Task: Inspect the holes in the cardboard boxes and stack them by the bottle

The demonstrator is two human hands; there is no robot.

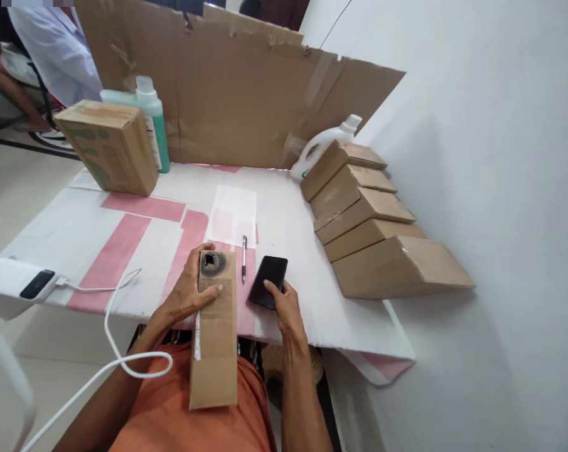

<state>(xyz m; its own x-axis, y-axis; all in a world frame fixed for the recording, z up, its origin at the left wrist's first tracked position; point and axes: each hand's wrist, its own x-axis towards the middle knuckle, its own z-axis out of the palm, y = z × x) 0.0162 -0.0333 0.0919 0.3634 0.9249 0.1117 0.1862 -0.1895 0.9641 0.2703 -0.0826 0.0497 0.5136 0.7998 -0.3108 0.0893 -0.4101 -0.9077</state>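
Note:
My left hand [195, 285] grips a narrow cardboard box [216, 351] near its top, thumb across the front face. A hole ringed with dark scribbling shows at the upper end of the box, and its lower end hangs past the table edge over my lap. In my right hand [287, 306] is a black smartphone [270, 279], tilted, with its dark screen up and my thumb on it. Between box and phone a pen [244, 258] lies on the table. A sheet of white paper [234, 210] is just beyond the pen.
Several cardboard boxes [373, 220] lean in a row at right, by a white jug [328, 144]. Back left stand a larger box [112, 150] and a green bottle [157, 129]. A cardboard panel [231, 88] closes the back. A white power bank [17, 278] trails a cable [107, 326]. Another person sits behind.

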